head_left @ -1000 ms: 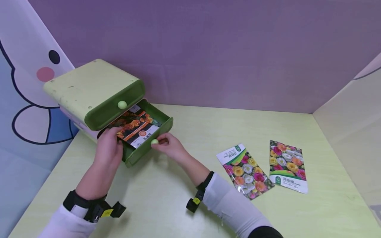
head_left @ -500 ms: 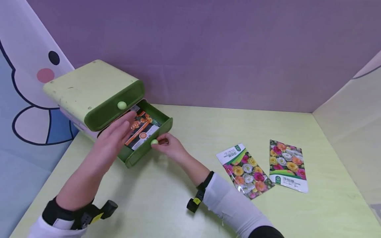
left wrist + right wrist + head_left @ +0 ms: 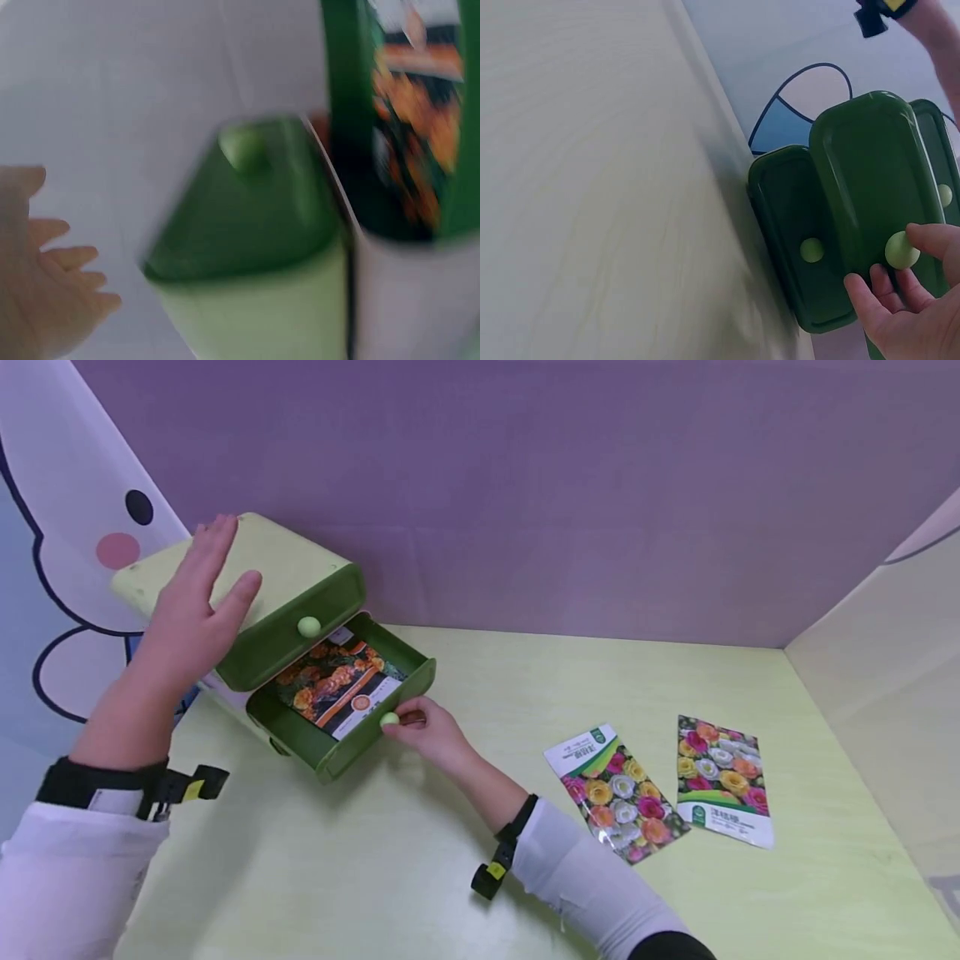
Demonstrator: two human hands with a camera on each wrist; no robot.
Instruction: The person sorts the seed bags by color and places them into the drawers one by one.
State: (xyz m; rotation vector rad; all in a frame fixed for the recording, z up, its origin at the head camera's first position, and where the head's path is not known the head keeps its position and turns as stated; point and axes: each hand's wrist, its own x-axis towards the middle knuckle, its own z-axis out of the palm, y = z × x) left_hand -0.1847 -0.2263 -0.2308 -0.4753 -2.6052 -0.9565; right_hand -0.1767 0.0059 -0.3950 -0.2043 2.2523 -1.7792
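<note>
My right hand [image 3: 433,737] pinches the pale green knob [image 3: 901,250] of a pulled-out green drawer [image 3: 347,757] between thumb and fingers. In the drawer lies a packet with orange flowers [image 3: 341,681], seemingly a seed packet. My left hand [image 3: 191,610] holds nothing; its fingers are stretched and the thumb is spread. In the head view it overlaps the top of the pale green drawer cabinet [image 3: 288,556]. The left wrist view, blurred, catches that hand beside the cabinet's closed top drawer [image 3: 247,210].
Two flower packets lie on the pale table to the right: a tilted one [image 3: 618,793] and one farther right [image 3: 726,781]. A closed lower drawer [image 3: 799,232] sits below the open one. A purple backdrop [image 3: 525,502] stands behind, with a printed cloth at left.
My left hand has left the packet in the drawer and moved up and left over the cabinet, its fingers straightening. My right hand stays on the knob, and the drawer remains pulled out.
</note>
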